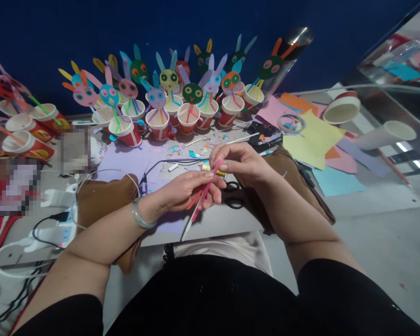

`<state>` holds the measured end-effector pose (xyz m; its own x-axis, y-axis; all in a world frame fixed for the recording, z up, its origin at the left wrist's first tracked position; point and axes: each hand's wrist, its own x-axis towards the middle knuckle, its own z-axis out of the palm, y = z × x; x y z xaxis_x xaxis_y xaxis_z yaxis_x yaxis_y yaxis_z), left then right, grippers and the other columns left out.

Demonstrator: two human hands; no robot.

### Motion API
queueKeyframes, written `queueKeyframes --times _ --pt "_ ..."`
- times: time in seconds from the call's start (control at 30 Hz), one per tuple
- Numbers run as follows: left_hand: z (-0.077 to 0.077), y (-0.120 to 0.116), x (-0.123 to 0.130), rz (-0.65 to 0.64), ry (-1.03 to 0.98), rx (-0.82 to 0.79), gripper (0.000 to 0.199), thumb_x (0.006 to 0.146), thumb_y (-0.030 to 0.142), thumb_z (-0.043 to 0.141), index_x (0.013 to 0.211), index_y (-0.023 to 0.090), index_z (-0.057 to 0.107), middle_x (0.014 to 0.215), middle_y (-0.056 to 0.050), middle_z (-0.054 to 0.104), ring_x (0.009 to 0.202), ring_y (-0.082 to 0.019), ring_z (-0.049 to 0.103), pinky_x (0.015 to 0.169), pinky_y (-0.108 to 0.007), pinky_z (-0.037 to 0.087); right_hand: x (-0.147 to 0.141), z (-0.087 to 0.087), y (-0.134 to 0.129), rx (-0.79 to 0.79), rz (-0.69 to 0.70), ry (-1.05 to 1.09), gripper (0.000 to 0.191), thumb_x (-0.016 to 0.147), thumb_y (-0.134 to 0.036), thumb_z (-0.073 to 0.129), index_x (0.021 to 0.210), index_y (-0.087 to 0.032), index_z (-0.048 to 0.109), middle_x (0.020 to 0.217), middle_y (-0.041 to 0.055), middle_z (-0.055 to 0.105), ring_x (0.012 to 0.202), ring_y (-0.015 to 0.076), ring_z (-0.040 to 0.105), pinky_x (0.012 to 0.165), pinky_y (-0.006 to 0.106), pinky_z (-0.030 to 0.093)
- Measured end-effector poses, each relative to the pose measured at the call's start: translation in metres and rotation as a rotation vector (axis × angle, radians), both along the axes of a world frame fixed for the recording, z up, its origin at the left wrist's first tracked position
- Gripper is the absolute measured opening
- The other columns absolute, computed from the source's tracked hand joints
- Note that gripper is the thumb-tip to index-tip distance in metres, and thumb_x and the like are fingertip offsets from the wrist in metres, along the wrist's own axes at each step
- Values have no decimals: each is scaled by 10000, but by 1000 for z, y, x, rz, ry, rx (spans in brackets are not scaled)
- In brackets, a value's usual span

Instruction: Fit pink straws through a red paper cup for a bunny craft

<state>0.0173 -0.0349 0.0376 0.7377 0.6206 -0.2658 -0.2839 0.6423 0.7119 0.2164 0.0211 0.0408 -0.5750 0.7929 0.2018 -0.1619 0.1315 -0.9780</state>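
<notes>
Over the front of the table both my hands meet around a narrow pink paper strip. A thin white stick runs along it and pokes out at the lower end; whether the strip is wrapped around it I cannot tell. My left hand grips the strip from below, and a red strip also shows under its fingers. At the upper end, my right hand pinches the pink strip between thumb and fingers. Black-handled scissors lie just beneath my right hand, partly covered.
Several red-and-white paper cups with paper rabbit faces stand along the back. Coloured paper sheets lie at right, near a tipped cup. A power strip with cables is at left. Paper scraps and a brown cloth lie nearby.
</notes>
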Motion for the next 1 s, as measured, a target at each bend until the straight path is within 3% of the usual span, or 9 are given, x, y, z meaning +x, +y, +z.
queueKeyframes --times 0.07,0.17,0.27,0.47,0.67,0.8,1.0 --pt "-7 4 0 142 120 120 367 931 484 698 963 121 656 728 -54 738 540 -111 658 502 -208 515 -3 0 -1 -30 -88 -45 301 771 -441 895 771 -196 720 829 23 693 752 149 636 708 300 536" --pt "-16 5 -3 369 303 428 337 862 432 796 957 145 648 808 -23 734 661 -101 687 622 -204 566 -7 0 -3 -14 -147 -143 368 749 -504 896 744 -195 697 788 18 691 721 146 619 690 293 526" --pt "-20 3 -5 412 447 632 301 901 424 754 970 148 658 781 -9 713 656 -100 686 623 -202 559 -12 -1 -6 20 -149 -204 399 752 -525 886 737 -186 676 769 16 689 705 139 617 710 294 529" --pt "-18 1 -3 396 378 498 395 918 539 705 983 166 593 691 -6 695 620 -139 721 596 -236 597 -15 -2 -7 -39 -201 -144 514 709 -544 909 1025 -202 690 935 31 725 849 170 676 784 311 567" --pt "-16 2 1 376 316 365 418 886 501 751 1046 175 545 721 2 701 605 -140 728 597 -251 618 -14 -6 -4 -4 -216 -205 448 715 -551 897 876 -205 664 832 22 710 770 172 658 742 324 562" --pt "-18 1 1 362 341 338 398 927 521 691 1063 189 519 668 32 661 558 -152 718 560 -257 599 -17 -9 -7 93 -251 -283 333 774 -466 852 860 -200 670 848 26 714 789 176 656 775 334 556" --pt "-23 9 -3 400 366 391 510 836 643 751 873 184 533 692 45 585 571 -120 652 543 -238 507 -19 -9 -12 214 -255 -367 236 876 -423 748 867 -194 692 863 30 717 828 182 659 829 334 535"
